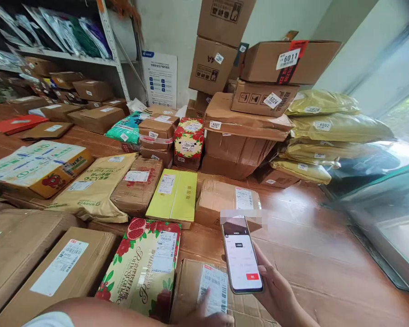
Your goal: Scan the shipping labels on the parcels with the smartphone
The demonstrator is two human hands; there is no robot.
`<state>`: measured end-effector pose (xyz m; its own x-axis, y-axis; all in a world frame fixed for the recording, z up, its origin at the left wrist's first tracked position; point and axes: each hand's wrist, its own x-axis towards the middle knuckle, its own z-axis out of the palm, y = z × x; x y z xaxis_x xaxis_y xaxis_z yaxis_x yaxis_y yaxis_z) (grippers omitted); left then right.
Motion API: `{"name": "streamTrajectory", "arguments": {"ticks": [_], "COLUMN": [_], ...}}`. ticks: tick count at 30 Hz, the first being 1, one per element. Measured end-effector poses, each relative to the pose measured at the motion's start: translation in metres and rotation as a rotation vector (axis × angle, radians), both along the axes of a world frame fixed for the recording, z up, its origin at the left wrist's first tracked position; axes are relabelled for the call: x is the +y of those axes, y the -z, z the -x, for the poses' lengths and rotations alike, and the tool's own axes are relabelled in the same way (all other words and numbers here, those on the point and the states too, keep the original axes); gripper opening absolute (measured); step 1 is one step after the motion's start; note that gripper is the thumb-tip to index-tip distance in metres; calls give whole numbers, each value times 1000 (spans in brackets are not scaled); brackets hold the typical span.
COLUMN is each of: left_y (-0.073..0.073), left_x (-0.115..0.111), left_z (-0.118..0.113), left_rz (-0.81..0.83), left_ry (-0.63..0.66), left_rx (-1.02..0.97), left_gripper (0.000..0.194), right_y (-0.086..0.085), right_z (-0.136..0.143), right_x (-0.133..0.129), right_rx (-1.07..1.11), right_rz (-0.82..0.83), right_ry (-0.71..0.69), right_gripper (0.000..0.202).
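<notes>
The right hand (271,277) holds a phone (243,261) from beneath and from its three o'clock side, the thumb at the phone's edge and its lit screen facing up. The screen shows a red button near its six o'clock edge.

The left hand (209,313) reaches in low, index finger extended over the white label (213,288) of a small cardboard box (186,284), at eight o'clock from the phone. Its other fingers look bent; blur and the picture's edge leave it unclear whether they pinch anything.

Taking the phone as the centre, a pomegranate box (143,268) lies at nine o'clock, just beside the small cardboard box, with a labelled brown carton (85,259) beyond it. A yellow-green box (173,193) is at ten o'clock, and a taped carton (218,197) sits near eleven o'clock, partly behind the phone. Yellow bags (344,122) are piled at one o'clock. A box marked 6011 (259,61) rests on another box (245,95) between twelve and one. Parcels cover much of the floor (310,254), and a metal shelf (68,56) stands between ten and eleven.
</notes>
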<state>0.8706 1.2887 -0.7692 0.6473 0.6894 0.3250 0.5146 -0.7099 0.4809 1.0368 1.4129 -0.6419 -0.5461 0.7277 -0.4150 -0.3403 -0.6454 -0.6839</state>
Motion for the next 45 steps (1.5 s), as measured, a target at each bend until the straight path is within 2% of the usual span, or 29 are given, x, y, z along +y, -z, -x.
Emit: {"name": "streamTrajectory", "arguments": {"ticks": [4, 8, 11, 15, 18, 20, 22, 23, 25, 27, 28, 30, 33, 39, 45], "left_y": [8, 18, 15, 11, 14, 14, 13, 13, 13, 16, 19, 22, 22, 11, 7], "left_x": [10, 22, 34, 46, 45, 37, 25, 17, 4, -5, -7, -8, -5, 7, 10], "left_z": [-17, -29, -23, -14, 6, 36, 79, 102, 144, 175, 185, 195, 194, 188, 188], "left_rz": [-140, -356, -351, -318, -226, -156, -71, -11, 176, 385, 465, 548, 594, 688, 708], "left_ry": [-64, -66, -60, 28, 81, 29, -146, -254, -501, -712, -777, -803, -765, -756, -745], "left_rx": [100, 112, 112, 153, 121, 121, 173, 199, 226, 254, 274, 318, 378, 455, 478], "left_gripper": [30, 29, 25, 27, 27, 23, 26, 21, 19, 14, 13, 18, 22, 23, 29], "right_y": [-16, -28, -25, -6, 10, 20, 30, 35, 45, 55, 60, 67, 73, 73, 71], "right_z": [25, 63, 101, 154, 188, 207, 224, 233, 249, 266, 273, 284, 292, 292, 291], "right_x": [7, 15, 14, 5, -1, 0, 6, 10, 22, 34, 40, 49, 57, 56, 54], "right_rx": [21, 54, 101, 155, 161, 169, 176, 177, 177, 184, 190, 200, 211, 216, 211], "right_rz": [-57, -96, -95, -16, 2, -8, -16, -17, -16, -13, -12, -9, -4, -16, -48], "right_ry": [-45, -50, -53, -96, -80, -55, -36, -30, -13, 22, 44, 87, 111, 108, 122], "right_gripper": [59, 51, 43, 34, 27, 29, 35, 38, 44, 48, 49, 49, 47, 47, 44]}}
